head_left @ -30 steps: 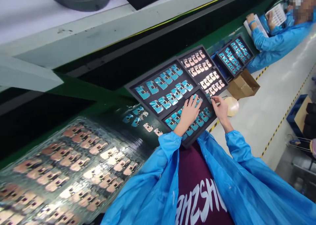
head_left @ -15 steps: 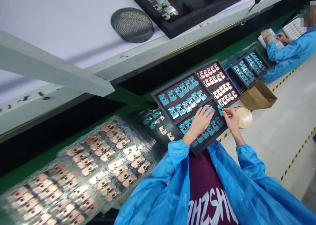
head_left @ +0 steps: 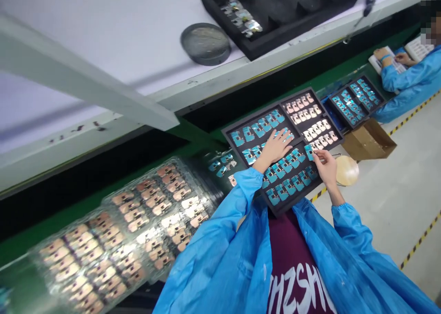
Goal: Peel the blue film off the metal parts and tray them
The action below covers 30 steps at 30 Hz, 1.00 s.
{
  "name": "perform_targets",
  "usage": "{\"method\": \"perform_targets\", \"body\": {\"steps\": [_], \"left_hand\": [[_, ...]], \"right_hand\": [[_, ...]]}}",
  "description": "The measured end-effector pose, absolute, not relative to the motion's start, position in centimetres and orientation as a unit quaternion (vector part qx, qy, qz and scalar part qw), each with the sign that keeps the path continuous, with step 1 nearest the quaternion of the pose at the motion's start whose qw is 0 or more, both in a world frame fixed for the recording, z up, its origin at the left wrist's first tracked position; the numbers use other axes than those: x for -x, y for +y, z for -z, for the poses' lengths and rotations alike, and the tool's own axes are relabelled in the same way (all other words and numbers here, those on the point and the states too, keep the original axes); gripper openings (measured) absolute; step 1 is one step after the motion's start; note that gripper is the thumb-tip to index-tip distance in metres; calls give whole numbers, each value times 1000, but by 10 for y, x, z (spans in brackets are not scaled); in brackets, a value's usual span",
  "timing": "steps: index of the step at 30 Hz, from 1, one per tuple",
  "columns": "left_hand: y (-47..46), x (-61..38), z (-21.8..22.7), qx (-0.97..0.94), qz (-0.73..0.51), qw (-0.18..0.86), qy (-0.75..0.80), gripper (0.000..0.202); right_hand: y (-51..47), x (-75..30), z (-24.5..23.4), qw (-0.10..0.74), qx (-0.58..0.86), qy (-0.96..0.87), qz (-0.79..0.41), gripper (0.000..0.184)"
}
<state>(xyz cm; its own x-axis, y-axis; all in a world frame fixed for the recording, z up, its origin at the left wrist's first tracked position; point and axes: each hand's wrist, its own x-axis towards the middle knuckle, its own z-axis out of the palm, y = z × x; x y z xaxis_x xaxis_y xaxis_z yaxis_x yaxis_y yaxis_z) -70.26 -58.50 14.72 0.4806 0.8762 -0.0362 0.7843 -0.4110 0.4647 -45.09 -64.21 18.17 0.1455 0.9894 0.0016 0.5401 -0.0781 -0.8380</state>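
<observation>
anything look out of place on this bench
Yes: a few teal parts lie loose and uneven on the dark surface beside the black tray, unlike the tidy rows inside it.

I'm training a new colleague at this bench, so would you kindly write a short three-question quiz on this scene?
1. What is the right hand pinching between its fingers?
2. True or false: the cardboard box sits on top of the black tray.
3. The tray compartment nearest the box holds parts of which colour: A teal, B copper, C black?

Key: 1. A teal part. 2. False. 3. B.
</observation>
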Motion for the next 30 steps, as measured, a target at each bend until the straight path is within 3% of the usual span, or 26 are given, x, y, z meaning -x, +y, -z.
{"method": "perform_targets", "body": {"steps": [4, 8, 12, 17, 24, 30], "left_hand": [[-622, 724, -159, -762, -256, 219, 553, 52], [-693, 780, -129, -485, -414, 158, 754, 49], [-754, 832, -65, -283, -260, 189, 904, 42], [-762, 850, -2, -285, -197, 236, 908, 48], [-719, 859, 29, -405, -195, 282, 848, 52], [-704, 871, 32, -415, -223, 313, 824, 44]], "right_hand": [[-649, 463, -191, 392, 637, -548, -374, 33], [-657, 492, -195, 376, 581, -482, -538, 37], [-677, 534, -196, 260, 506, -448, -690, 47], [-705, 583, -196, 141, 469, -467, -736, 42], [-747, 619, -196, 41, 433, -439, -786, 48], [-756, 620, -189, 41, 452, -432, -779, 51]]}}
